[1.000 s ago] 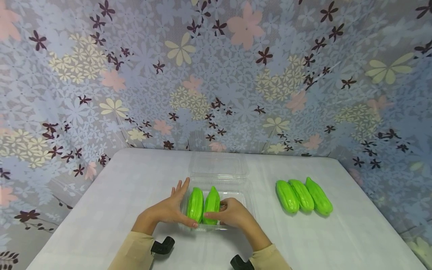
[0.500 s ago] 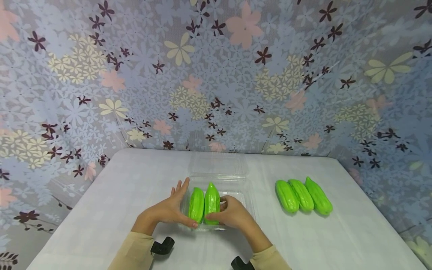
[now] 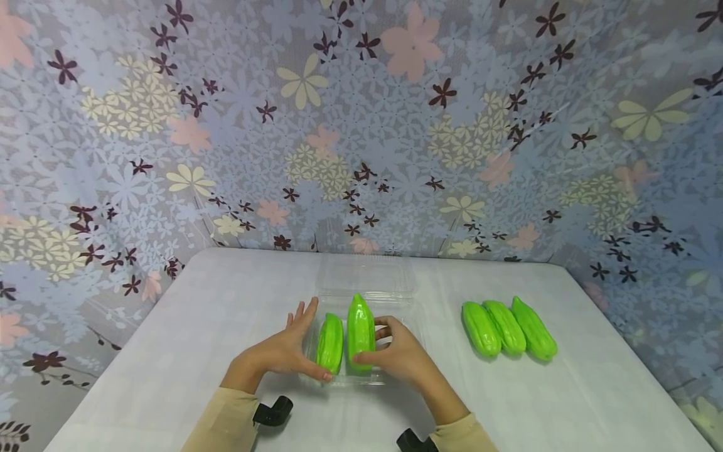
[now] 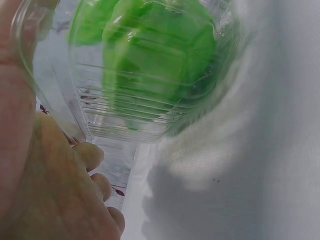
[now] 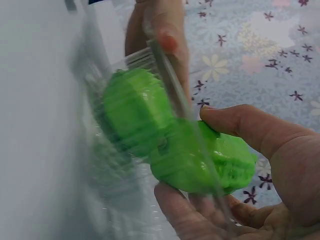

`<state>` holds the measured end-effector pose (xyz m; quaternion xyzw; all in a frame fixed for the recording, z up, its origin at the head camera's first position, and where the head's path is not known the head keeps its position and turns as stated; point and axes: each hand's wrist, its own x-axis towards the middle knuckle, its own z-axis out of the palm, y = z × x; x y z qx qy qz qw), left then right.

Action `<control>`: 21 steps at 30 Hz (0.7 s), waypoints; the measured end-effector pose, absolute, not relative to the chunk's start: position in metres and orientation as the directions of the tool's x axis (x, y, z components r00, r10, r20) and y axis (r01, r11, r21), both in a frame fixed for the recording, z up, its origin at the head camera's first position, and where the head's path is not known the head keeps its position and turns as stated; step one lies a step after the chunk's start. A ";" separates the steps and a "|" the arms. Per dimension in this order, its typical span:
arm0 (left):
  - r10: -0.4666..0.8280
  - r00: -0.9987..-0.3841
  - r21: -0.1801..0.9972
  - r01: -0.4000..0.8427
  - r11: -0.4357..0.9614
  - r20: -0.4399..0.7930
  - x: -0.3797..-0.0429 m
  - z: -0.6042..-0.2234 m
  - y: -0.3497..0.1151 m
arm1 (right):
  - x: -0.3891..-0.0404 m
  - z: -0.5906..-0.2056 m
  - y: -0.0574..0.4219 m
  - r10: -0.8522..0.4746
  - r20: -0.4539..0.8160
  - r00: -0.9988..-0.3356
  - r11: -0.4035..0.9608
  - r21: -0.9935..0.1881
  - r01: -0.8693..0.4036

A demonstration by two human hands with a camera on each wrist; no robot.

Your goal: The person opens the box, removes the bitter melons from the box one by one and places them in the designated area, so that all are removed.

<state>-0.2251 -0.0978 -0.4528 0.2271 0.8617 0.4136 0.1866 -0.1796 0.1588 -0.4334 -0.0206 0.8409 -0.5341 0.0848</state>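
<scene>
My right hand (image 3: 398, 355) grips a bright green ridged bitter melon (image 3: 360, 323), thumb on its near end and fingers along its right side. The melon is raised over the clear plastic container (image 3: 358, 380), pointed tip away from me. A second bitter melon (image 3: 330, 345) lies lengthwise inside, at the left. My left hand (image 3: 277, 355) rests at the container's left side, thumb by the front rim and other fingers stretched forward. In the left wrist view, the container's ribbed wall (image 4: 135, 107) stands beside that hand. Right wrist view: the held melon (image 5: 215, 160) overlaps the container's edge.
The container's hinged lid (image 3: 366, 276) lies folded back behind it. Three more bitter melons (image 3: 505, 328) lie side by side on the white tablecloth (image 3: 480, 408) at the right. A flowered cloth wall (image 3: 361, 125) rises behind the table.
My right hand has lifted its bitter melon up from beside the other one and shifted it slightly right and away. The left-hand melon has tilted slightly; my left hand keeps its place.
</scene>
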 end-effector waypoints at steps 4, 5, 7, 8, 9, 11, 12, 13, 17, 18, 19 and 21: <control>0.545 -0.828 0.799 0.239 0.553 -0.130 -0.225 -0.453 -0.098 | -0.179 -0.424 0.163 -0.088 -0.109 -0.990 0.397 -0.915 0.065; 0.546 -0.828 0.798 0.241 0.552 -0.128 -0.225 -0.453 -0.098 | -0.179 -0.422 0.165 -0.079 -0.107 -0.991 0.387 -0.919 0.068; 0.549 -0.827 0.798 0.246 0.551 -0.124 -0.225 -0.453 -0.097 | -0.179 -0.417 0.170 -0.063 -0.109 -0.992 0.375 -0.924 0.077; 0.550 -0.826 0.797 0.247 0.551 -0.125 -0.225 -0.453 -0.098 | -0.178 -0.414 0.172 -0.056 -0.110 -0.992 0.370 -0.925 0.082; 0.550 -0.825 0.798 0.244 0.551 -0.127 -0.225 -0.453 -0.098 | -0.178 -0.411 0.176 -0.052 -0.111 -0.992 0.368 -0.926 0.084; 0.551 -0.825 0.798 0.244 0.551 -0.128 -0.225 -0.453 -0.097 | -0.178 -0.406 0.183 -0.048 -0.114 -0.992 0.364 -0.927 0.089; 0.551 -0.824 0.798 0.243 0.551 -0.129 -0.225 -0.453 -0.097 | -0.177 -0.404 0.187 -0.047 -0.115 -0.992 0.364 -0.927 0.090; 0.551 -0.824 0.797 0.242 0.553 -0.131 -0.225 -0.453 -0.097 | -0.177 -0.402 0.192 -0.048 -0.114 -0.992 0.363 -0.927 0.089; 0.548 -0.826 0.794 0.246 0.556 -0.128 -0.226 -0.454 -0.096 | -0.177 -0.395 0.210 -0.041 -0.114 -0.993 0.378 -0.921 0.090; 0.548 -0.827 0.793 0.246 0.558 -0.128 -0.226 -0.454 -0.097 | -0.176 -0.393 0.215 -0.037 -0.117 -0.992 0.381 -0.920 0.094; 0.547 -0.827 0.791 0.247 0.559 -0.128 -0.226 -0.454 -0.097 | -0.176 -0.391 0.219 -0.034 -0.122 -0.992 0.385 -0.917 0.100; 0.546 -0.828 0.790 0.248 0.561 -0.128 -0.226 -0.455 -0.096 | -0.174 -0.388 0.228 -0.022 -0.135 -0.991 0.395 -0.911 0.115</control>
